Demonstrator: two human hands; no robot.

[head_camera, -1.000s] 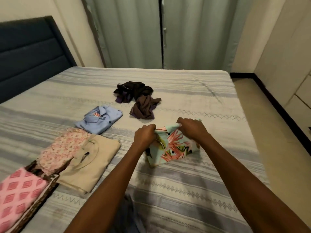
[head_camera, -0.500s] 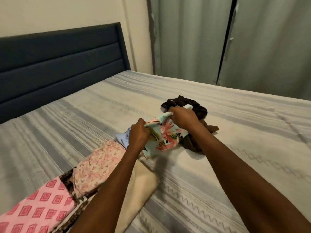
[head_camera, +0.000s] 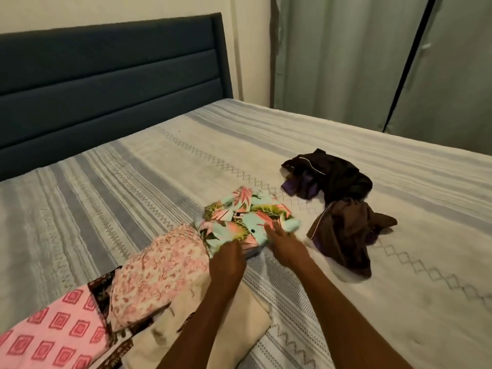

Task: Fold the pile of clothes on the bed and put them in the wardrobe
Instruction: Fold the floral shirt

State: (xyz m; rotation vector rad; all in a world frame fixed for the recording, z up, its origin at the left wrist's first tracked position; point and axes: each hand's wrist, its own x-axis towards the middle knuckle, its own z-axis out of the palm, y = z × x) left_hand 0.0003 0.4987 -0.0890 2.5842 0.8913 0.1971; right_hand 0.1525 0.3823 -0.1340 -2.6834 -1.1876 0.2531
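Mint-green cloth with pink and yellow leaves, our folded shirt (head_camera: 246, 222) lies on the bed (head_camera: 165, 166). Our left hand (head_camera: 227, 262) curls fingers on its near edge; our right hand (head_camera: 286, 242) rests straight fingers against it.

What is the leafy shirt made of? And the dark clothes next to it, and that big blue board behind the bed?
Leafy shirt: looks like thin, matte woven cloth, cotton or rayon; it folds flat and has a small button.
Dark clothes: smoother, slightly shiny fabric, maybe satin; light glints on the crumpled folds and pale piping.
Blue board: seems to be padded, matte fabric; soft seams divide it into bands.
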